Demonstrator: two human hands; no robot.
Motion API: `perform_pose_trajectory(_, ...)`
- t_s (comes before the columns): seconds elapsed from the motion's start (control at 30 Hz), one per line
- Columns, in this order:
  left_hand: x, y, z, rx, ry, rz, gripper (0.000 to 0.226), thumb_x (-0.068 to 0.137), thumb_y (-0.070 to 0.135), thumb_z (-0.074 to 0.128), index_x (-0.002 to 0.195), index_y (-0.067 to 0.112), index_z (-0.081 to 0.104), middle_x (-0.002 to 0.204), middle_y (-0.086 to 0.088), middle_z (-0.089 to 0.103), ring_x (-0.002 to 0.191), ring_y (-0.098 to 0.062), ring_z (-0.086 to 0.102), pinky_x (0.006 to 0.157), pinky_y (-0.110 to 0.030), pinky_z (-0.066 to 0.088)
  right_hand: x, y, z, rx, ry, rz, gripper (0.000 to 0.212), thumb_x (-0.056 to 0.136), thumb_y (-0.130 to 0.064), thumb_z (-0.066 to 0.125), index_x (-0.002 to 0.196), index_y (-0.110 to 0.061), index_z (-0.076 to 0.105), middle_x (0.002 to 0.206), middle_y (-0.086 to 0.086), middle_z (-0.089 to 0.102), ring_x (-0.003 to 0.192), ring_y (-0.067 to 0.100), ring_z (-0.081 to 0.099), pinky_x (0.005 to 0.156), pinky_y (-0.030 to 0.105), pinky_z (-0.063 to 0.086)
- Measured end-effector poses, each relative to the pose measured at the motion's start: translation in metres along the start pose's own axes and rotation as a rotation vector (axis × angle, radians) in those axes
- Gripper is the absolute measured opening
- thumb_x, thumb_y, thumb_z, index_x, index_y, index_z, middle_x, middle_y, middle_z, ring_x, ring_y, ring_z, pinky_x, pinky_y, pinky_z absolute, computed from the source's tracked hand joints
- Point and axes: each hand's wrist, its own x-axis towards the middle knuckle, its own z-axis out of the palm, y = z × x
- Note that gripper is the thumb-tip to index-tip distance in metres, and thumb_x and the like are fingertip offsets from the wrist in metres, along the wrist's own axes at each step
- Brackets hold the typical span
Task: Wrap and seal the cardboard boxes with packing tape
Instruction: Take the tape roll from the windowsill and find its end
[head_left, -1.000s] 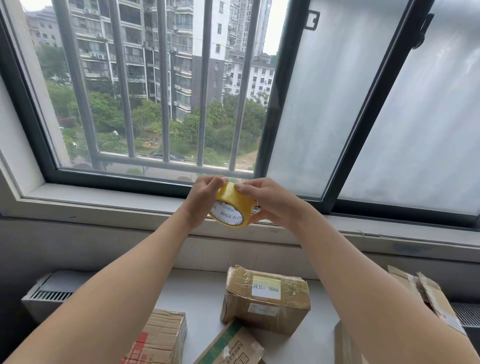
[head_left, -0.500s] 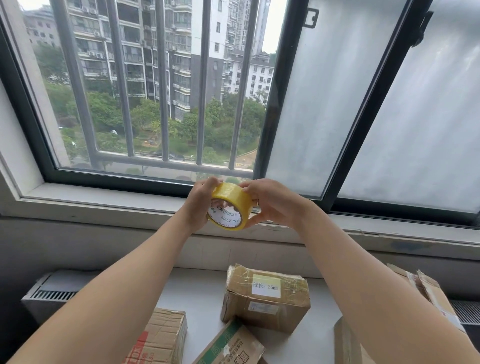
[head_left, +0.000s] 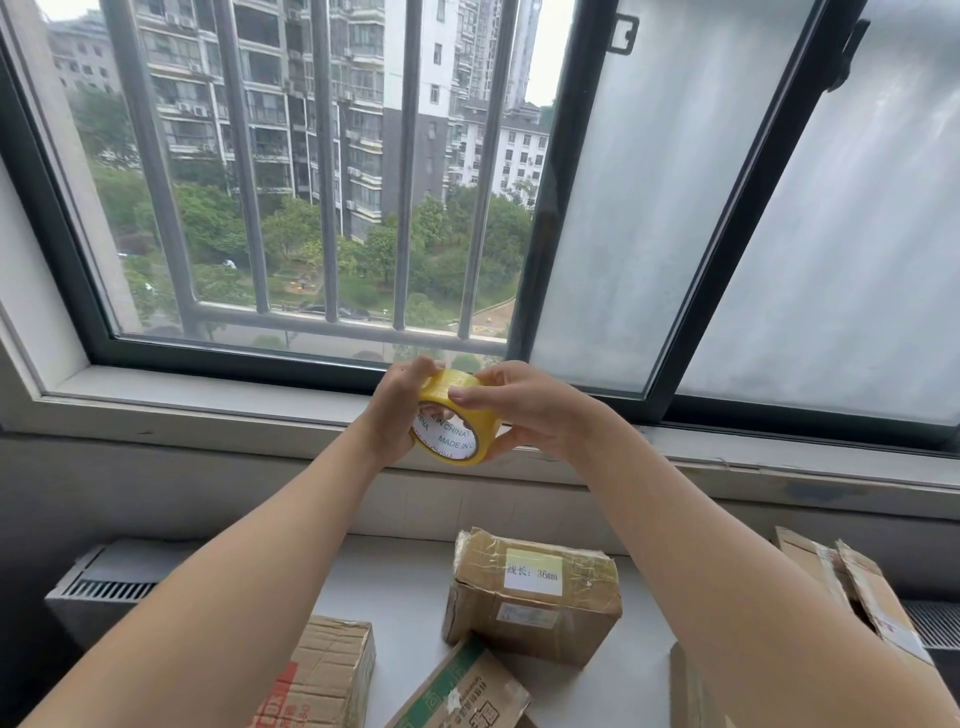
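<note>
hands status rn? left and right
Left hand: grips the yellow tape roll.
Right hand: grips the same roll, thumb on top.

Glossy yellow plastic tape roll (head_left: 485, 430) with printed white paper core (head_left: 448, 440); matt brown cardboard box (head_left: 535, 618) under wrinkled shiny film, bearing a paper label (head_left: 534, 573); frosted window pane (head_left: 649, 208); grey painted metal bars (head_left: 325, 156); smooth pale worktop (head_left: 395, 592).

A dark-framed sliding window (head_left: 549, 208) fills the wall; its left pane is clear, with grey security bars (head_left: 323, 156) outside and apartment blocks (head_left: 270, 78) and trees (head_left: 291, 234) beyond. The right panes (head_left: 649, 208) are frosted. Below run a pale sill (head_left: 208, 397), a white ledge (head_left: 395, 587) and a slatted vent grille (head_left: 104, 590), in daylight
</note>
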Motion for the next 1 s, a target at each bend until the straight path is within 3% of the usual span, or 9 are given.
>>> perform_pose_trajectory(0.2,0.004,-0.001,-0.004,0.007,-0.009,-0.069,0.026,0.088,0.031,0.049,0.074,0.012,0.062,0.067,-0.013,0.05,0.058,-0.025,0.048,0.056,-0.033,0.039,-0.003,-0.001,-0.005,0.065,-0.047,-0.014,0.029,0.102,-0.022,0.063,0.118,0.001,0.069,0.108,0.021,0.07,0.102,0.032,0.069,0.089,0.064,0.057)
perform_pose_trajectory(0.3,0.004,0.0,-0.005,-0.04,-0.026,-0.124,0.032,0.092,0.03,0.045,0.068,0.015,0.059,0.062,-0.008,0.044,0.056,-0.023,0.044,0.055,-0.031,0.041,-0.002,-0.002,-0.007,0.121,0.01,0.035,0.026,0.102,-0.014,0.057,0.121,0.001,0.065,0.107,0.018,0.064,0.105,0.032,0.065,0.087,0.065,0.057)
perform_pose_trajectory(0.37,0.003,0.003,-0.002,-0.092,-0.025,-0.163,0.023,0.087,0.034,0.052,0.076,0.013,0.053,0.07,-0.007,0.03,0.061,-0.021,0.037,0.055,-0.03,0.041,0.001,0.0,-0.009,-0.009,0.06,-0.002,0.031,0.099,-0.024,0.059,0.125,-0.009,0.066,0.115,0.015,0.066,0.114,0.03,0.065,0.091,0.059,0.058)
perform_pose_trajectory(0.43,0.002,0.006,-0.001,-0.133,-0.023,-0.205,0.027,0.081,0.035,0.058,0.091,0.012,0.05,0.082,-0.011,0.015,0.066,-0.022,0.031,0.053,-0.03,0.041,0.002,0.004,-0.009,-0.257,0.205,-0.198,0.045,0.09,-0.037,0.063,0.131,-0.017,0.065,0.119,0.004,0.067,0.117,0.019,0.064,0.1,0.048,0.055)
perform_pose_trajectory(0.53,0.002,0.008,0.002,-0.134,-0.053,-0.208,0.027,0.083,0.036,0.055,0.091,0.011,0.053,0.075,-0.008,0.035,0.065,-0.021,0.041,0.055,-0.031,0.04,0.0,0.013,0.001,-0.571,0.371,-0.67,0.048,0.086,-0.042,0.071,0.129,-0.021,0.064,0.123,-0.006,0.061,0.115,0.01,0.06,0.098,0.038,0.052)
perform_pose_trajectory(0.6,0.002,0.008,0.006,-0.123,-0.072,-0.204,0.021,0.084,0.038,0.054,0.086,0.016,0.053,0.074,-0.005,0.04,0.064,-0.018,0.042,0.055,-0.03,0.034,0.002,0.016,0.011,-0.744,0.409,-0.829,0.048,0.084,-0.047,0.073,0.119,-0.016,0.065,0.117,-0.004,0.06,0.108,0.016,0.058,0.088,0.04,0.053)
perform_pose_trajectory(0.73,0.001,0.003,0.013,-0.147,-0.135,-0.231,0.022,0.095,0.031,0.049,0.079,0.017,0.054,0.07,-0.001,0.043,0.059,-0.014,0.045,0.049,-0.024,0.041,0.008,0.016,0.016,-0.748,0.568,-0.967,0.034,0.08,-0.036,0.077,0.094,-0.008,0.063,0.093,-0.001,0.058,0.087,0.02,0.053,0.073,0.039,0.051)
perform_pose_trajectory(0.83,-0.001,0.003,0.011,-0.136,-0.179,-0.253,0.022,0.093,0.035,0.051,0.084,0.016,0.057,0.079,-0.005,0.048,0.068,-0.019,0.047,0.057,-0.028,0.044,0.008,0.017,0.017,-0.725,0.598,-1.015,0.03,0.08,-0.033,0.072,0.087,-0.006,0.061,0.086,0.0,0.056,0.081,0.02,0.051,0.069,0.037,0.049)
perform_pose_trajectory(1.0,-0.002,0.005,0.015,-0.13,-0.176,-0.292,0.033,0.098,0.033,0.042,0.076,0.015,0.059,0.068,-0.003,0.055,0.06,-0.018,0.052,0.054,-0.026,0.046,0.006,0.013,0.019,-0.684,0.644,-1.021,0.028,0.08,-0.03,0.07,0.079,-0.006,0.057,0.08,-0.002,0.051,0.076,0.015,0.043,0.067,0.031,0.045)
